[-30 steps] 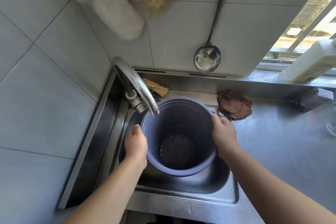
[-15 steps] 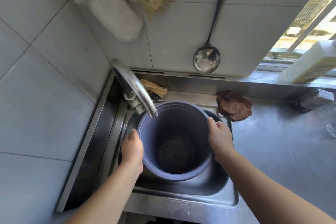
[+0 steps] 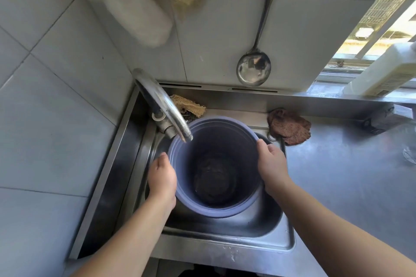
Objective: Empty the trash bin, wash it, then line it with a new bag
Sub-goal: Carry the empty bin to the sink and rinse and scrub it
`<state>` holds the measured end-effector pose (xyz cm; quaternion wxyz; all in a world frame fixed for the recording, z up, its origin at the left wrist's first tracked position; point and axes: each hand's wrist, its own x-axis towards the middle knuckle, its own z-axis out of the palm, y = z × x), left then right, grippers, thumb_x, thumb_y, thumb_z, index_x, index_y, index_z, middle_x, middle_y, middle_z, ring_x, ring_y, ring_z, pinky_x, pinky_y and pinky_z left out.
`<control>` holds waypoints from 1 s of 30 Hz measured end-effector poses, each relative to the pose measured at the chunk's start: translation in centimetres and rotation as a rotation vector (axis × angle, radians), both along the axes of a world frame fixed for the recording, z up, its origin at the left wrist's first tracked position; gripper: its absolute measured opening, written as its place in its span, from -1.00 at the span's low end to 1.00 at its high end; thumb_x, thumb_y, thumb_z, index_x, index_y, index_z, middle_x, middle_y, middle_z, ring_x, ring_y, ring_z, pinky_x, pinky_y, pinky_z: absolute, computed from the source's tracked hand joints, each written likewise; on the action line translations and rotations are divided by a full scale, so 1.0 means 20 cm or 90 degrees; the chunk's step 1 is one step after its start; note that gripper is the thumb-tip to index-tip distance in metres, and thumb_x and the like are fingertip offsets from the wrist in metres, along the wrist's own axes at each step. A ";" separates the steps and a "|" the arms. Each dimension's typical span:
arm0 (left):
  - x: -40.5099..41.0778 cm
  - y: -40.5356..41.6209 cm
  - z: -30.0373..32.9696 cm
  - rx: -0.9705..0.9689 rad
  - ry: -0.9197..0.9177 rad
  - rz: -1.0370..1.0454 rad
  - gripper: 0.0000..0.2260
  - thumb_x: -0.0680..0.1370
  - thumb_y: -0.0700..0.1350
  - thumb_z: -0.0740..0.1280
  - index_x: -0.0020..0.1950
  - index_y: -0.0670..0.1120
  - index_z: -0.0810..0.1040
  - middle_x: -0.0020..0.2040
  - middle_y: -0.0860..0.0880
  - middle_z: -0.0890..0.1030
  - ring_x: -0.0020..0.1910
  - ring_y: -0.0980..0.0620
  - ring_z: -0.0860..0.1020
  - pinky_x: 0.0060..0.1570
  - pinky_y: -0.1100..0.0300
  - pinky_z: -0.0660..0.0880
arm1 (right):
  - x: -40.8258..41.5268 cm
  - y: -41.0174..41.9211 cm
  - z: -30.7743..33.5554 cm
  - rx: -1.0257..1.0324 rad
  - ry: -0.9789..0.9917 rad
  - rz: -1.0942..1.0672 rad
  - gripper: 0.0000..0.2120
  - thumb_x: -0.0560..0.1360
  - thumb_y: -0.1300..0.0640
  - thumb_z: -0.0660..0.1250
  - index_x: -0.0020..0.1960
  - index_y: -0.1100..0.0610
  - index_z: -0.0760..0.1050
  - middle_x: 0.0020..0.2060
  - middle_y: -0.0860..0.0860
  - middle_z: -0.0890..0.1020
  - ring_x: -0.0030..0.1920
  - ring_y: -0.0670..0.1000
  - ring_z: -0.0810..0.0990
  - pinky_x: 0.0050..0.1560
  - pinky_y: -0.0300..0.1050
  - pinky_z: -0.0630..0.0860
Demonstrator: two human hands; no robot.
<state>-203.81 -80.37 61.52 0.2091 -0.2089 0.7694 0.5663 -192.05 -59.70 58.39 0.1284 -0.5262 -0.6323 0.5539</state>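
A: Where's the round lavender plastic trash bin [image 3: 216,208]?
B: Upright in the stainless steel sink [image 3: 265,235], mouth up, dark wet bottom (grime or water, can't tell). Curved chrome faucet [image 3: 165,108] spout over its rim at 10 o'clock.
A: Hands?
B: 2 on it. Left hand [image 3: 161,174] at 9 o'clock, fingers wrapped round the outer wall. Right hand [image 3: 273,164] at 3 o'clock, thumb over the rim, gripping.
A: Extras?
B: Brown rag [image 3: 289,129] at 2 o'clock on the counter, steel ladle [image 3: 253,69] hanging at 12.
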 end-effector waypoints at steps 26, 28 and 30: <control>0.10 0.02 -0.02 0.007 -0.004 0.023 -0.73 0.67 0.05 0.10 0.02 -0.05 0.53 -0.01 -0.09 0.63 -0.02 -0.12 0.59 0.10 -0.03 0.53 | 0.06 0.02 0.02 -0.015 -0.004 0.002 -0.65 0.40 -0.20 0.20 -0.36 0.05 0.29 -0.42 -0.01 0.39 -0.37 0.00 0.39 -0.33 -0.04 0.36; 0.10 -0.01 -0.02 0.004 0.021 0.011 -0.70 0.66 0.06 0.11 -0.02 -0.07 0.55 -0.01 -0.12 0.65 0.00 -0.16 0.61 0.09 -0.06 0.55 | 0.09 0.00 0.01 -0.027 0.005 -0.002 -0.65 0.41 -0.19 0.20 -0.35 0.05 0.26 -0.42 -0.01 0.35 -0.38 0.01 0.36 -0.34 -0.04 0.33; 0.14 0.02 -0.02 -0.002 0.031 -0.011 -0.69 0.66 0.03 0.12 -0.05 -0.08 0.57 -0.05 -0.10 0.66 -0.04 -0.10 0.62 -0.08 0.06 0.54 | 0.14 0.04 0.01 -0.023 -0.003 -0.002 -0.68 0.41 -0.18 0.21 -0.32 0.05 0.29 -0.40 0.01 0.34 -0.37 0.01 0.34 -0.34 -0.04 0.32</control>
